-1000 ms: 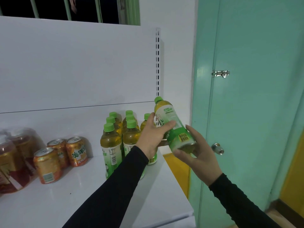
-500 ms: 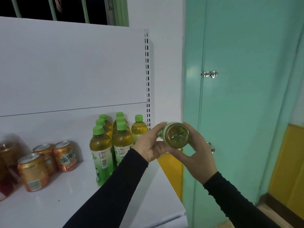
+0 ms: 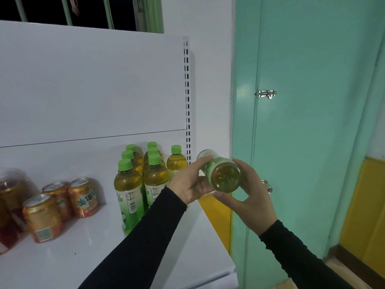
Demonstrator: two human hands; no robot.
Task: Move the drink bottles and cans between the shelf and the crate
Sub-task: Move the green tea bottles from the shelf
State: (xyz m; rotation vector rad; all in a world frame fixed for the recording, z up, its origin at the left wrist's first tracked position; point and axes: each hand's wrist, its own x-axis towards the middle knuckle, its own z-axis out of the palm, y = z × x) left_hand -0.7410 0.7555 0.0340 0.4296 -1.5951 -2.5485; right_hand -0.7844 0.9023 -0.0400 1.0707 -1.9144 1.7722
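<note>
I hold a green-tea bottle (image 3: 223, 175) lying level in the air past the right end of the white shelf (image 3: 87, 259), its round base turned toward me. My left hand (image 3: 190, 185) grips its side from the left, thumb over the label. My right hand (image 3: 249, 193) cups it from the right and below, fingers curled round the base end. Its cap is hidden. Several more green-capped tea bottles (image 3: 128, 190) stand upright in a cluster on the shelf, just left of my left forearm.
Three orange cans (image 3: 42, 219) stand on the shelf's left part, with shrink-wrapped red drinks (image 3: 10, 203) at the far left edge. A slotted upright (image 3: 187, 101) ends the shelf's back panel. A teal door (image 3: 312, 122) with latch and knob is on the right.
The bottle went from tilted upright with its cap up to lying level with its base toward me. Both hands kept hold of it. The view shifted slightly.
</note>
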